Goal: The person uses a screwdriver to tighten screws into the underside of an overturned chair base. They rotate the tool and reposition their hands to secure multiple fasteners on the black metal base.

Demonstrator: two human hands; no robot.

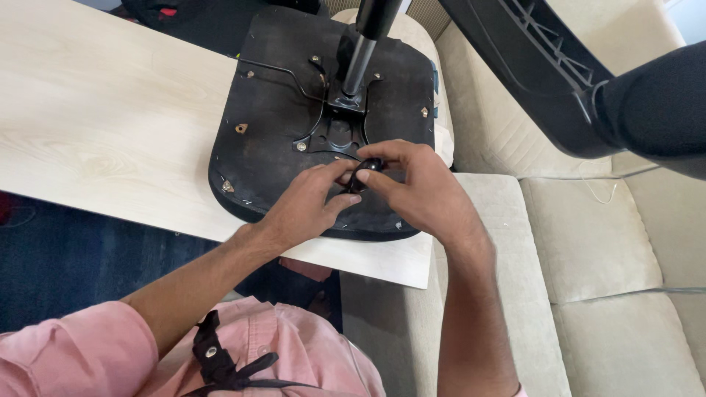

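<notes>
- Head view: an upturned black chair seat [279,132] is seen lying on a pale wooden table [103,125], its near edge almost at the table's front edge and its right side running past the table's right edge.
- A chrome gas column [358,62] is seen rising from the metal plate at the seat's middle.
- A small black knob [365,170] is held over the seat's near half, just in front of the plate.
- The left hand [305,206] is curled, thumb and fingertips pinched on the knob's near side.
- The right hand [419,187] is closed over the knob from the right, fingers bent around it.
- Bare tabletop is seen left of the seat; a beige sofa [603,250] lies right of it.
- A black plastic chair part [529,66] is seen hanging above the seat's right.
</notes>
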